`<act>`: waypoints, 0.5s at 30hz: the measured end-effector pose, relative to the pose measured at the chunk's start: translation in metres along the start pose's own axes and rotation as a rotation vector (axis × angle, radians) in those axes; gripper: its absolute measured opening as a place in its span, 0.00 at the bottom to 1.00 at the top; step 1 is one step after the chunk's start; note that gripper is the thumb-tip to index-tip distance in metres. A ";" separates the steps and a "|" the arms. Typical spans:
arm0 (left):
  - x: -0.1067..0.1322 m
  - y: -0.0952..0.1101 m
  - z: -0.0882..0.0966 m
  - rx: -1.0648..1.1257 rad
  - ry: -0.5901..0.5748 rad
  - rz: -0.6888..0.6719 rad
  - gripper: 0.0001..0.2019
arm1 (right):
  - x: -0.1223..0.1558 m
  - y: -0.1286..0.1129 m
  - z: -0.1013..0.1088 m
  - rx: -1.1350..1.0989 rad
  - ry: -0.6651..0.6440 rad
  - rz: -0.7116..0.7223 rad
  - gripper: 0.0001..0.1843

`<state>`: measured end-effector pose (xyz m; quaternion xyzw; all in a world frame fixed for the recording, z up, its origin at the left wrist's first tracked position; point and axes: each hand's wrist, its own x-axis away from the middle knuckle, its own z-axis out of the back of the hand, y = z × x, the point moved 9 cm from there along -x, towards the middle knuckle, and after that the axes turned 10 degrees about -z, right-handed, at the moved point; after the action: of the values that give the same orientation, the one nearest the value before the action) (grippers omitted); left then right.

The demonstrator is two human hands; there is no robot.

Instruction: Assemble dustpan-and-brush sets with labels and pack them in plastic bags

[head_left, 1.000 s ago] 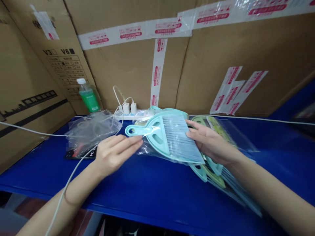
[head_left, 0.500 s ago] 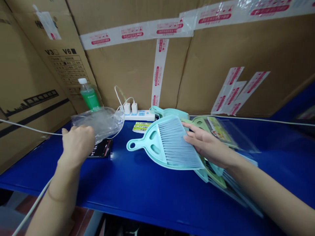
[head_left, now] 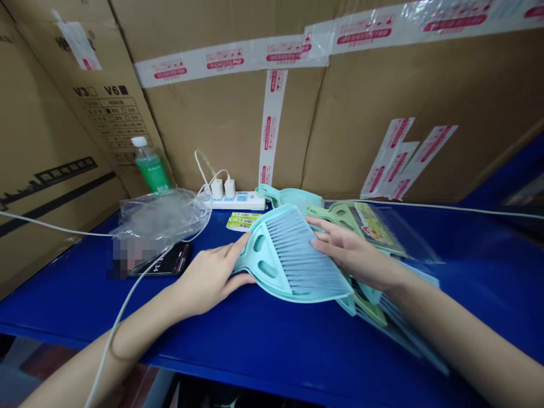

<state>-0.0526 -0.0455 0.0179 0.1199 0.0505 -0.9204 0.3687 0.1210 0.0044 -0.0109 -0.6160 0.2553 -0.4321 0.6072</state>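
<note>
Your L hand [head_left: 212, 277] grips the handle end of the teal dustpan [head_left: 272, 266], thumb on top, fingers under, approx. mid counter [head_left: 255, 340]. Your R hand [head_left: 352, 258] lies w/ fingers flat on the brush bristles [head_left: 297, 249], thumb hidden. Beneath it is a stack of bagged sets [head_left: 382, 309]. Toward the back left corner: clear plastic bag [head_left: 161, 215], w/ a phone [head_left: 168, 262] just in front. Power strip [head_left: 238, 200] & green bottle [head_left: 149, 167] sit at the back edge.

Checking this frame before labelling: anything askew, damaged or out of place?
Nothing damaged or spilled. A white cable drapes over the forearm behind the left hand, which grips the teal dustpan set. The bagged sets under the right hand lie fanned, not squared. A crumpled clear bag overlaps the phone.
</note>
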 end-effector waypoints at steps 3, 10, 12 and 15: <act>0.002 0.003 -0.004 0.038 0.007 -0.017 0.27 | 0.000 -0.001 0.012 0.128 0.083 -0.030 0.32; 0.000 0.010 0.010 -0.148 0.167 -0.100 0.25 | 0.062 -0.075 -0.026 0.984 0.542 0.628 0.16; -0.003 0.017 0.011 -0.219 0.203 -0.153 0.26 | 0.064 -0.064 -0.064 1.186 0.335 0.676 0.13; -0.006 0.030 0.014 -0.321 0.257 -0.239 0.25 | 0.062 -0.050 -0.081 1.312 0.324 0.653 0.11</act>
<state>-0.0302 -0.0663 0.0326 0.1692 0.2566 -0.9147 0.2622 0.0731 -0.0832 0.0424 0.0509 0.2012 -0.3787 0.9019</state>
